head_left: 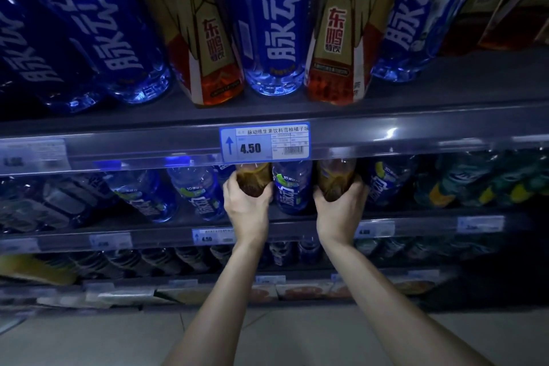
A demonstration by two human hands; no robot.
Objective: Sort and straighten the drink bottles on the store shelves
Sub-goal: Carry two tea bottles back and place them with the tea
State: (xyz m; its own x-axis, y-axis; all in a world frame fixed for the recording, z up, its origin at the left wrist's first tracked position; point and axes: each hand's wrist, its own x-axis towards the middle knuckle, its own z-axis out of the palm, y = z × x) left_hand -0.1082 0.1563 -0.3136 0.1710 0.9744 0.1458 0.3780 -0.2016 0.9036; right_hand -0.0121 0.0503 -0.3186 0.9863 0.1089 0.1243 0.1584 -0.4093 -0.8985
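On the second shelf my left hand (245,206) grips the base of a brown drink bottle (254,178). My right hand (338,211) grips a second brown bottle (335,178). A blue bottle (292,190) stands between the two. The tops of both brown bottles are hidden behind the upper shelf's price rail (178,145). More blue bottles (199,196) stand to the left on this shelf. On the shelf above, blue bottles (276,38) alternate with gold-and-red labelled bottles (208,47).
A price tag reading 4.50 (264,142) hangs on the upper rail just above my hands. Green and teal bottles (475,181) fill the second shelf's right side. Lower shelves (166,258) hold dark bottles and flat packets. Tiled floor (89,339) lies below.
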